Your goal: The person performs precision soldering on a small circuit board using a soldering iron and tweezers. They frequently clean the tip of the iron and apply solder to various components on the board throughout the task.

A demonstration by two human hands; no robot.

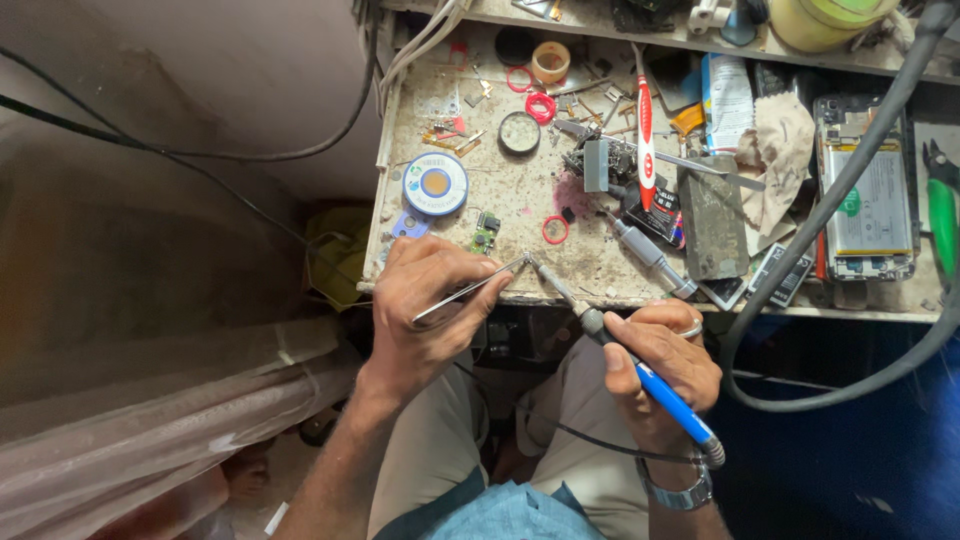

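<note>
My left hand point(430, 300) grips metal tweezers point(470, 290) whose tips reach the front edge of the workbench point(500, 200). My right hand point(660, 370) holds a blue-handled soldering iron point(640, 375) like a pen. Its metal tip point(545, 272) meets the tweezer tips at about the same spot, where something very small sits that I cannot make out. A small green circuit board point(485, 238) lies just behind the tweezer tips. A blue and white solder-wick spool point(435, 184) lies further back left.
The bench is crowded: red rings point(555, 229), a tape roll point(550, 62), a red and white tool point(646, 140), a grey-handled tool point(645, 250), a dark battery point(712, 218), an opened phone point(866, 190), a rag point(780, 150). A thick grey hose point(820, 210) loops at right.
</note>
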